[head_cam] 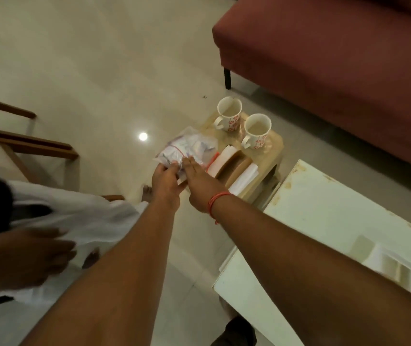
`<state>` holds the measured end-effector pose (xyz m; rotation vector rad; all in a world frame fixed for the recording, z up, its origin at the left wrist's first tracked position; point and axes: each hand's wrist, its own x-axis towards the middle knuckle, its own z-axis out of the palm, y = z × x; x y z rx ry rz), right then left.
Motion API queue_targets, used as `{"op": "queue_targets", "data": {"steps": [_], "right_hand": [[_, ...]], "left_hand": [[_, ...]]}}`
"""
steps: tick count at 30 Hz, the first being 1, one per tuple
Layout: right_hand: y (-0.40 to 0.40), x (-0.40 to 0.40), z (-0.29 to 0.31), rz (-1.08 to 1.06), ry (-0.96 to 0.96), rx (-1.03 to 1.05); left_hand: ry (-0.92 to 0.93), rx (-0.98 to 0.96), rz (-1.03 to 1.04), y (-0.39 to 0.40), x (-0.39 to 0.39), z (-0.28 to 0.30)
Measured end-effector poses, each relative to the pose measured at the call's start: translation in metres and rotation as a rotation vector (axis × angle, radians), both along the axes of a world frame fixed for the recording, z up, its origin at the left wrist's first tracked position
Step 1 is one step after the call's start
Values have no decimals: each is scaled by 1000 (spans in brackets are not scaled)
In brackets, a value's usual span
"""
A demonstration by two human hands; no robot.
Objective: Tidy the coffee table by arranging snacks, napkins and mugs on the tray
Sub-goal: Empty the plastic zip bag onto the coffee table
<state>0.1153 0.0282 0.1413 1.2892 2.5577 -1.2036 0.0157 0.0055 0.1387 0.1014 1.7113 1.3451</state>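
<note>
The left hand [165, 177] reaches out to a clear snack bag [187, 149] with a red zip strip. Its fingers curl on the near edge of the bag and pinch it. The right hand [200, 182] lies beside it with its fingers straight and close together. The fingertips rest flat on the same bag, and a red thread is tied round that wrist.

The bag lies on the left end of a tan tray [269, 148], and part of it hangs over the tray's left edge. The tray sits on the floor, between the red sofa [336, 66] and the white coffee table [324, 216]. Two white mugs with red flowers stand on the far part of the tray. The far mug [229, 113] is near the tray's back corner, and the near mug [256, 131] stands just to the right of it. A stack of white napkins [221, 162] lies on the tray just right of the bag, with more white paper [245, 176] on the tray's near right side.

The hands hide the near end of the bag. The things inside the bag are crumpled and blurry, and no words on it can be read. Another person in white cloth [74, 216] is cut off left of the tray, and that hand is a blur. A wooden chair [24, 143] is cut off there too.
</note>
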Motion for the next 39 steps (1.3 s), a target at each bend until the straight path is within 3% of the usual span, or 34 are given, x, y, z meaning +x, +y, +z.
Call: {"op": "queue_targets", "data": {"steps": [5, 12, 20, 26, 31, 34, 39], "right_hand": [[-28, 63, 66, -12, 51, 84], [-95, 233, 154, -76, 81, 196], [-190, 495, 206, -426, -141, 445], [-271, 661, 227, -751, -295, 433], [-322, 703, 252, -812, -210, 572], [-335, 694, 268, -781, -101, 736], [-341, 668, 284, -724, -55, 822]], "left_hand": [[-9, 41, 21, -28, 59, 69], [-84, 123, -116, -89, 203, 156], [-221, 165, -322, -166, 396, 223], [-431, 103, -522, -206, 511, 266], [-488, 99, -595, -223, 569, 295], [-536, 99, -618, -227, 594, 310], [-537, 81, -649, -229, 619, 328]]}}
